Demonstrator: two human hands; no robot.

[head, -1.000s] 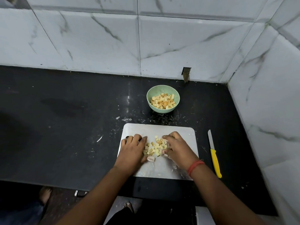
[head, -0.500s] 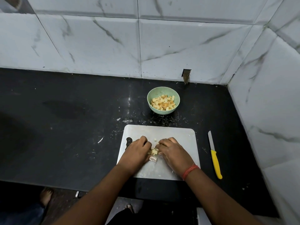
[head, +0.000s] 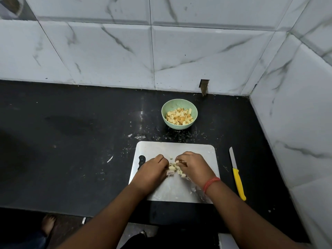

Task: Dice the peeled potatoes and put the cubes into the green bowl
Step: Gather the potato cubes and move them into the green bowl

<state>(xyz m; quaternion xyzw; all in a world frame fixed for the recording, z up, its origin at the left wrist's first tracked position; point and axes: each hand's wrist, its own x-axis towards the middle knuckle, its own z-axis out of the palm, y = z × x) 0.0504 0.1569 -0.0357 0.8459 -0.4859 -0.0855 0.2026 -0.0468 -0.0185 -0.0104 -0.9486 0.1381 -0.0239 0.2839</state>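
Observation:
A white cutting board (head: pixel 179 147) lies on the black counter in front of me. My left hand (head: pixel 151 170) and my right hand (head: pixel 193 166) are cupped together on it, pressed around a small heap of pale potato cubes (head: pixel 175 167). Only a few cubes show in the gap between my fingers; the others are hidden under my hands. One loose cube (head: pixel 171 157) lies just beyond my fingertips. The green bowl (head: pixel 177 105) stands behind the board, about half full of diced potato (head: pixel 179 116).
A yellow-handled knife (head: pixel 238 182) lies on the black counter (head: pixel 71 141) right of the board, blade pointing away. White marble-tiled walls close the back and right side. Small potato scraps dot the counter between board and bowl. The counter's front edge is just below the board.
My hands have drawn together and scooped the spread-out cubes into a tight heap between them. The bowl, board and knife have stayed put.

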